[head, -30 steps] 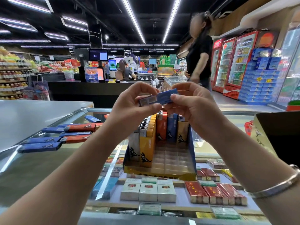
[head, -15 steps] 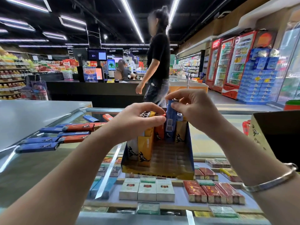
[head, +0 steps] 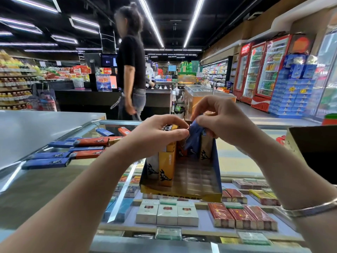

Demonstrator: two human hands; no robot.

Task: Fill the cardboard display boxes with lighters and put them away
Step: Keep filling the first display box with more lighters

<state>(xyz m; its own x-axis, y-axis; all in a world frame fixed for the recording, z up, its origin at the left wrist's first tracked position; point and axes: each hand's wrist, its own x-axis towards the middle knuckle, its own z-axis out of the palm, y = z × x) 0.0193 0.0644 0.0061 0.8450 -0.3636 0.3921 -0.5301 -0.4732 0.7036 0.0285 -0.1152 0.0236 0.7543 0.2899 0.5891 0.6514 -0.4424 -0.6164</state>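
Note:
A cardboard display box (head: 182,193) stands on the glass counter, part filled with upright yellow, orange and blue lighters along its back and left rows. My right hand (head: 220,119) pinches a blue lighter (head: 193,141) by its top, tilted, its lower end down among the back-row lighters. My left hand (head: 158,132) curls over the left row, thumb and fingertips touching the blue lighter's top. Several loose blue and orange lighters (head: 76,148) lie flat on the counter to the left.
Cigarette packs (head: 166,211) fill the case under the glass counter (head: 45,181). A second open cardboard box (head: 313,152) sits at the right edge. A person in a black top (head: 131,70) walks beyond the counter. Drink fridges (head: 260,70) line the right wall.
The blue lighter went from held flat at chest height to upright, then down into the box's back row. Both hands dropped with it. The person behind moved from right to left.

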